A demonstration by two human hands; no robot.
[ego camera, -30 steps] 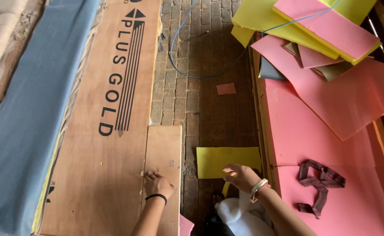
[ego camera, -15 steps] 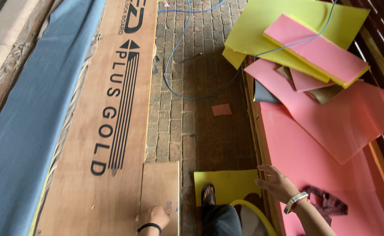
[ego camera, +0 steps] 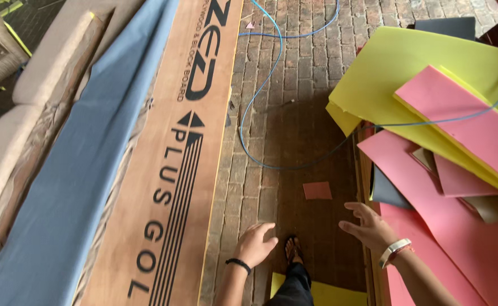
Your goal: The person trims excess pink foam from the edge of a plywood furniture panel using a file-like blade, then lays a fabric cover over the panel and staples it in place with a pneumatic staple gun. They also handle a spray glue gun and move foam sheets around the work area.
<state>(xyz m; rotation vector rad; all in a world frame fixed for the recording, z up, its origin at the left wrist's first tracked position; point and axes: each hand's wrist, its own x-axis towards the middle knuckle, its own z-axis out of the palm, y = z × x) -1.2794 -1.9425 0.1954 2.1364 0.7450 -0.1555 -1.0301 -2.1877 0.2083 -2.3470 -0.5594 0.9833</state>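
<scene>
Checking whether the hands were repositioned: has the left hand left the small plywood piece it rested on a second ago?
Yes. The left hand is now off the wood, hanging empty over the brick floor, right of the long plywood board.

Printed board: a long brown plywood sheet [ego camera: 169,170] lies on the floor at the left of the brick paving, beside the blue cloth.
Marking on it: large black letters run along its length, with two black triangles and a band of thin black stripes.
Packages, screens, signs: none can be seen.
</scene>
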